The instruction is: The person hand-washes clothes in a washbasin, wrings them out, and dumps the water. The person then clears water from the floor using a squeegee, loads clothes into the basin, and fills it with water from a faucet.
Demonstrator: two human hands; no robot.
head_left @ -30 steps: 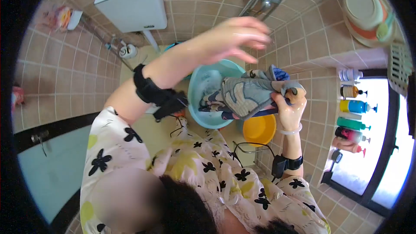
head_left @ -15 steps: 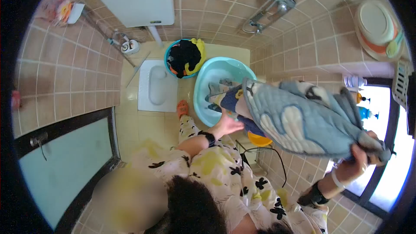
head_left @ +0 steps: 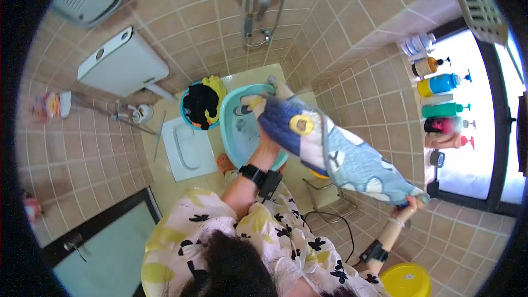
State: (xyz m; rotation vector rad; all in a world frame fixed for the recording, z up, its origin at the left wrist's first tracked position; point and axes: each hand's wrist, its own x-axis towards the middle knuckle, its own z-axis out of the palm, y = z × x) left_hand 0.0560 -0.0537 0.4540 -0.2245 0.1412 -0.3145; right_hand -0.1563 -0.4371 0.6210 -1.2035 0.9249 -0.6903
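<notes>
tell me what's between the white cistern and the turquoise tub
Head view: a white pipe, then a smaller basin holding black and yellow clothes.

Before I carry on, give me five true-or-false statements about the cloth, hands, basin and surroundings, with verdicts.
1. The right hand grips one end of the patterned quilted cloth. True.
2. The whole cloth lies inside the turquoise basin. False: it stretches from over the basin out to the right hand.
3. Black and yellow clothes fill the blue tub near the squat toilet. True.
4. Both hands are fully visible. False: the cloth hides much of the left hand.
5. Pump bottles stand on the floor. False: the pump bottles line the window.
</notes>
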